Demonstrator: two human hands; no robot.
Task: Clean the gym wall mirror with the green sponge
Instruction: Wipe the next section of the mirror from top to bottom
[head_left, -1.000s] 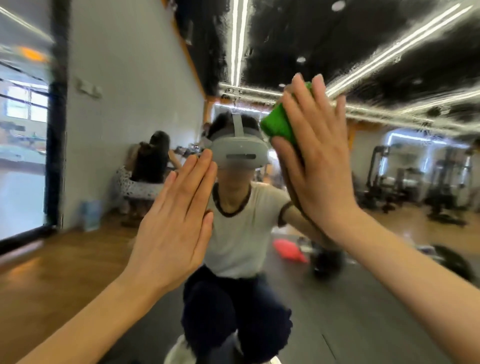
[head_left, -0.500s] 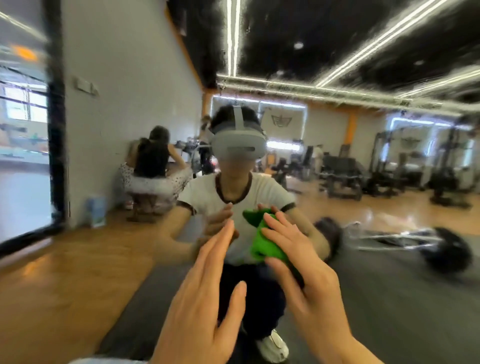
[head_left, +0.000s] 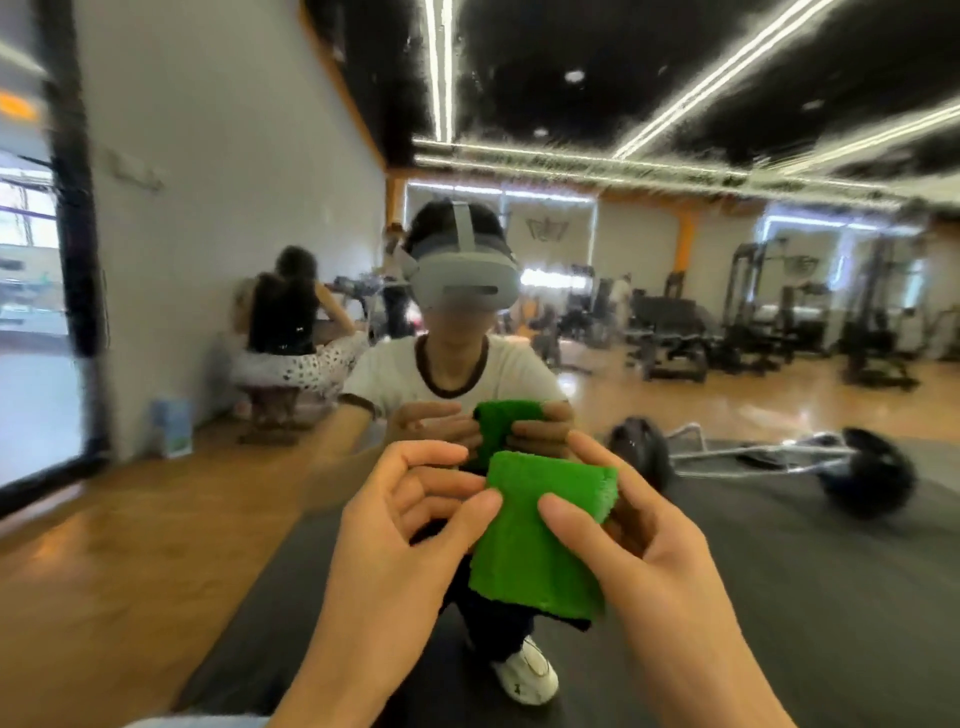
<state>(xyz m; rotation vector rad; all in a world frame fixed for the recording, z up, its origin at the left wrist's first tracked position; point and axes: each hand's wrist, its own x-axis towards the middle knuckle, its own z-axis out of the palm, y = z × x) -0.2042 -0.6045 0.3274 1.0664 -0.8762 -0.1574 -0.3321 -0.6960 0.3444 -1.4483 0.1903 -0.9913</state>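
Observation:
The gym wall mirror (head_left: 675, 312) fills the view in front of me and shows my crouching reflection. I hold the green sponge (head_left: 540, 540) away from the glass, at chest height in the middle of the view. My right hand (head_left: 639, 551) grips its right side, thumb on the front face and fingers behind. My left hand (head_left: 405, 525) pinches the sponge's left edge with thumb and curled fingers. The sponge's reflection (head_left: 501, 421) shows just above it.
The mirror's dark frame (head_left: 78, 260) stands at the left, with a window beyond. Reflected are a barbell (head_left: 769, 462) on a dark mat, weight machines at the right, two seated people by the white wall, and a wooden floor.
Both hands came off the mirror and dropped from head height to chest height. The sponge, pressed flat on the glass before, is now held between both hands in front of me.

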